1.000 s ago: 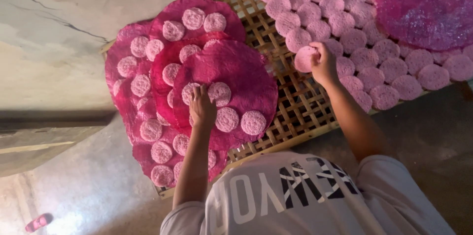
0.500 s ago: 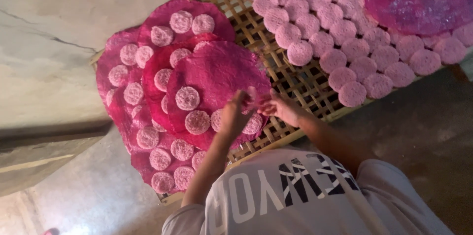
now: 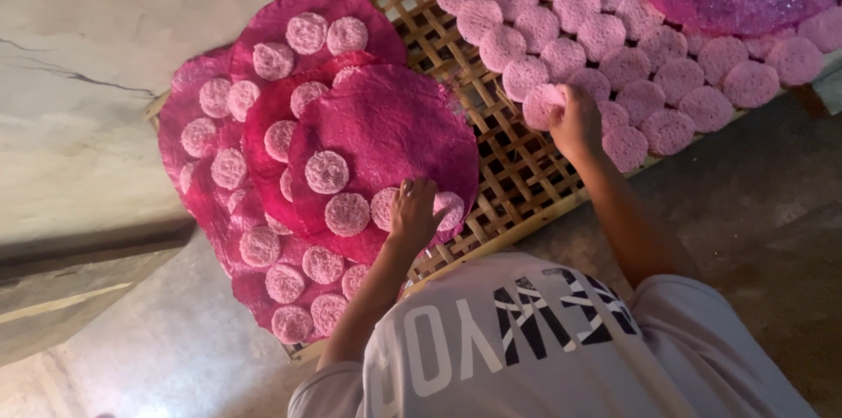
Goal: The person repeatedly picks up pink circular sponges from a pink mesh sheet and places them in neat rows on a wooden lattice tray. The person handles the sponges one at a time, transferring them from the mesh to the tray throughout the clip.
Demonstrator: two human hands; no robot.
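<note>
Pink everywhere: I see the left hand [image 3: 412,212] lying flat, fingers spread, grip apart, on the top large magenta sheet [image 3: 390,133], fingertips among the small pale pink discs [image 3: 326,171] laid there. The right hand [image 3: 574,115] has its grip clamped on one pale pink disc [image 3: 542,107], lifted at the edge of the rows of discs covering the woven bamboo tray [image 3: 517,181].

light: soft, even daylight, moderately bright | shadows: faint — darker floor [image 3: 772,207] at right | glare: pale sheen on wall [image 3: 79,50] at left | focus: slightly soft, mild blur — edges stretched
</note>
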